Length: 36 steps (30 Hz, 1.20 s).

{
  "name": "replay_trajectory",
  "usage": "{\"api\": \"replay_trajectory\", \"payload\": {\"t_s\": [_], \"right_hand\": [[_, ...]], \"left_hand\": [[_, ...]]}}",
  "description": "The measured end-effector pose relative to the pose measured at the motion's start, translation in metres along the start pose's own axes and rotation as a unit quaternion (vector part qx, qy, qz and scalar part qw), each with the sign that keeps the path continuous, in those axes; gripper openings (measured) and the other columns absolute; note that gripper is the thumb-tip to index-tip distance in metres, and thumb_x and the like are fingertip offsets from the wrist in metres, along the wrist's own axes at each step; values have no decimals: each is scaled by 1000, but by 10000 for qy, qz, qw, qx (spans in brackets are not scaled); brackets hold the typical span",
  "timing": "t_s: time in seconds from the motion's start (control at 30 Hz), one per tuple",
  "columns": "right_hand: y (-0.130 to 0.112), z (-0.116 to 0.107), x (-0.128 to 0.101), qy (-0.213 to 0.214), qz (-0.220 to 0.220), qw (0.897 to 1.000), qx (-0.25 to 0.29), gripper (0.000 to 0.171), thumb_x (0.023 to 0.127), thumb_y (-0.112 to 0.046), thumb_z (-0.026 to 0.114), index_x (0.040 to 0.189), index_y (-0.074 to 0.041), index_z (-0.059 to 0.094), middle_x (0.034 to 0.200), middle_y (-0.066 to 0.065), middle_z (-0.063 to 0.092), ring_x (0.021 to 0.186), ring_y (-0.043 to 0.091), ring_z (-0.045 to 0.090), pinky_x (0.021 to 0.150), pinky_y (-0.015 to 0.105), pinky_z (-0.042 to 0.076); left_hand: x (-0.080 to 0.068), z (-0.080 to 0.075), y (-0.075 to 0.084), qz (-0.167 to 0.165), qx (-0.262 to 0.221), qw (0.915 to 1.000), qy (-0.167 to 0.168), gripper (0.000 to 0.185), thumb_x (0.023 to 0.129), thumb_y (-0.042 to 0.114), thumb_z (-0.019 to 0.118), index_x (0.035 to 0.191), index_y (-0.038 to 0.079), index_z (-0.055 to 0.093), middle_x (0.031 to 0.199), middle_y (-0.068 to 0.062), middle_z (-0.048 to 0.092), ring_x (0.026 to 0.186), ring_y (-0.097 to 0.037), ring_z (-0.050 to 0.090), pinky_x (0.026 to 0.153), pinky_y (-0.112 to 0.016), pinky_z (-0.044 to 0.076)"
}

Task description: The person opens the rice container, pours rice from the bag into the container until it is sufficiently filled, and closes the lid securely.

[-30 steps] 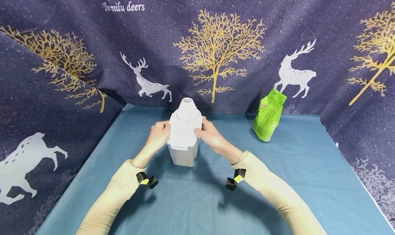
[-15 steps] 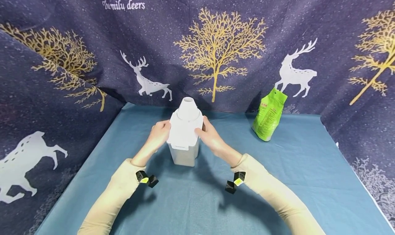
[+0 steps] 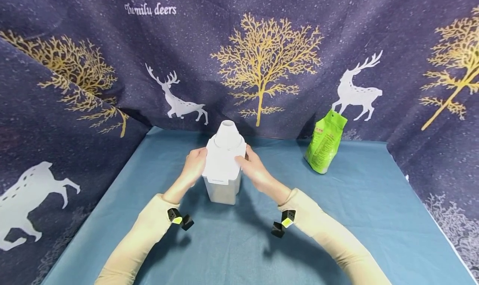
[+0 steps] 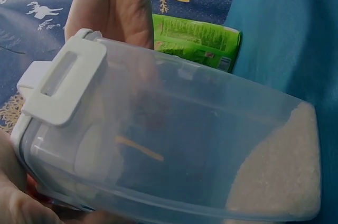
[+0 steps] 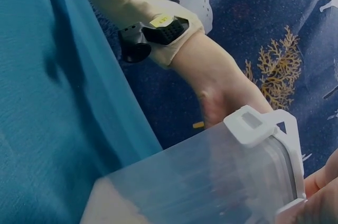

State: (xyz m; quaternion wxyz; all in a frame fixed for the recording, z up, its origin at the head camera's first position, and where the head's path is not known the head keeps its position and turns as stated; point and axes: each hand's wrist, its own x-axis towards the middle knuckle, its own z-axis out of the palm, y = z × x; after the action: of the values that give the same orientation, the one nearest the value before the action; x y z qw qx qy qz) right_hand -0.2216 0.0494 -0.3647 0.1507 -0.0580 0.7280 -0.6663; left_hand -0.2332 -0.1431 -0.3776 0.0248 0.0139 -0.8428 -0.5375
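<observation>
In the head view, a clear plastic container (image 3: 221,181) with a white lid (image 3: 221,162) and a round white spout (image 3: 227,133) stands upright near the middle of the bench (image 3: 359,202), which is covered in a teal cloth. The left hand (image 3: 193,166) grasps the left edge of the lid with curled fingers, and the right hand (image 3: 253,169) grasps the right edge, its thumb lying on the lid's top face. Both forearms wear beige sleeves (image 3: 329,235), each with a small black wrist camera (image 3: 179,219) beneath it. A green pouch (image 3: 324,143) stands well apart to the right, leaning against the dark blue backdrop (image 3: 262,60) printed with gold trees and white deer. In the left wrist view, the container (image 4: 200,150) fills the frame, its white latch (image 4: 62,82) at the upper left and a layer of pale grain (image 4: 280,176) lying against its bottom at the right. The right hand (image 4: 113,7) shows beyond the container against its far side, with the green pouch (image 4: 198,42) behind; part of the left hand (image 4: 16,203) presses at the lower left corner. In the right wrist view, the container (image 5: 211,182) shows another white latch (image 5: 253,124), the left hand (image 5: 227,94) held against its far side, and the right hand's fingertips (image 5: 319,182) curled on the lid's edge at the frame's right border.
</observation>
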Motion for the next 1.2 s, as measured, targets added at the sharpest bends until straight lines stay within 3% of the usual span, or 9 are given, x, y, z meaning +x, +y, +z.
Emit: {"api": "replay_trajectory", "payload": {"t_s": [0.13,0.33,0.57,0.73,0.97,1.2], "right_hand": [[0,-1,-1,-6,3,10000,14,70,98,-14,44,155,-5,3,161,15,16,148,26,20,117,48,24],[1,-5,-3,15,-98,9999,73,70,95,-12,44,155,-4,8,159,15,21,145,28,27,114,53,29],[2,-8,-8,197,-132,9996,-159,66,96,-13,46,154,-4,17,150,16,40,129,24,46,101,46,42],[4,-13,-11,311,-167,9990,-259,61,96,-14,46,153,-7,24,145,14,46,118,21,50,96,44,43],[7,-18,-17,326,-397,9976,-454,52,96,-12,46,148,-9,36,134,13,55,108,18,53,86,31,47],[7,-25,-25,403,-481,9950,-774,46,96,-14,46,142,-10,43,125,12,59,103,17,54,83,31,49]], "left_hand": [[-3,1,2,13,65,9997,245,40,97,22,34,58,14,33,54,1,33,50,-17,31,49,-28,29],[-5,4,4,31,159,9995,289,40,97,21,34,58,14,33,53,1,34,49,-19,33,49,-29,31],[-11,9,7,47,204,9995,246,39,97,20,33,58,15,33,53,1,34,48,-19,33,48,-29,31],[-13,15,8,92,148,9995,262,38,97,19,33,59,15,34,52,2,34,47,-17,33,47,-28,31],[-18,21,11,123,179,9996,161,39,98,20,31,59,14,33,53,2,33,47,-16,31,47,-27,29],[-22,28,15,140,144,9996,173,39,97,20,34,58,13,34,53,1,34,48,-17,34,48,-28,31]]}}
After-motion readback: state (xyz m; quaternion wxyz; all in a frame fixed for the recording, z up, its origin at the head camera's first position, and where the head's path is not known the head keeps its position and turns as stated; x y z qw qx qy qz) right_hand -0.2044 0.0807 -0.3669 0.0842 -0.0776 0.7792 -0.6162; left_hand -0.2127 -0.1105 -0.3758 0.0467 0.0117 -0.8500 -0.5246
